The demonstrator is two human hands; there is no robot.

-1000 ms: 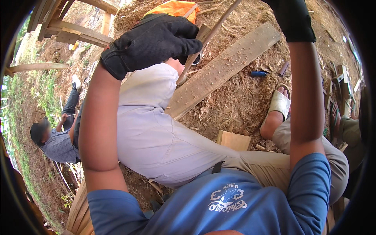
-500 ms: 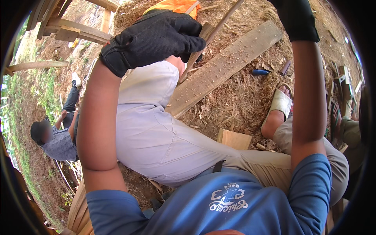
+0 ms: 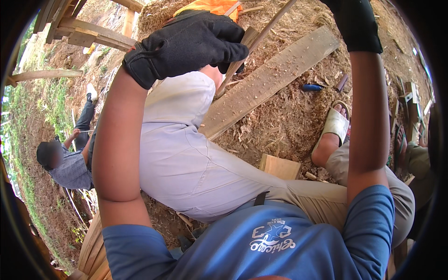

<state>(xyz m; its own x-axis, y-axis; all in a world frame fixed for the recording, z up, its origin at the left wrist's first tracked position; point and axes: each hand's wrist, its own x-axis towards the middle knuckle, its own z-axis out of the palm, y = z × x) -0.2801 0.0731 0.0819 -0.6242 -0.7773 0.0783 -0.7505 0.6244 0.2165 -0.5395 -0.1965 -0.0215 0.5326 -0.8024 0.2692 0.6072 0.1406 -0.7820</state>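
My left hand [image 3: 193, 46], in a black work glove, is closed round a narrow piece of wood [image 3: 232, 70] above my bent knee. The wood slants down behind the fingers towards a wide plank. From beside those fingertips a thin wooden strip [image 3: 273, 24] runs up to the top edge; whether it is joined to the held piece I cannot tell. My right hand [image 3: 357, 25], also black-gloved, is raised at the upper right. Its fingers are cut off by the picture's edge, so what they hold is hidden. The wide plank [image 3: 275, 81] lies on the ground, sprinkled with wood chips.
Wood shavings [image 3: 280, 121] cover the ground. A blue-handled tool [image 3: 311, 87] and a brown handle-like piece [image 3: 342, 82] lie near my sandalled foot [image 3: 336, 126]. A wood block [image 3: 280, 167] sits by my leg. Orange cloth [image 3: 210, 6] is at the top. Another person [image 3: 70, 163] is at the left.
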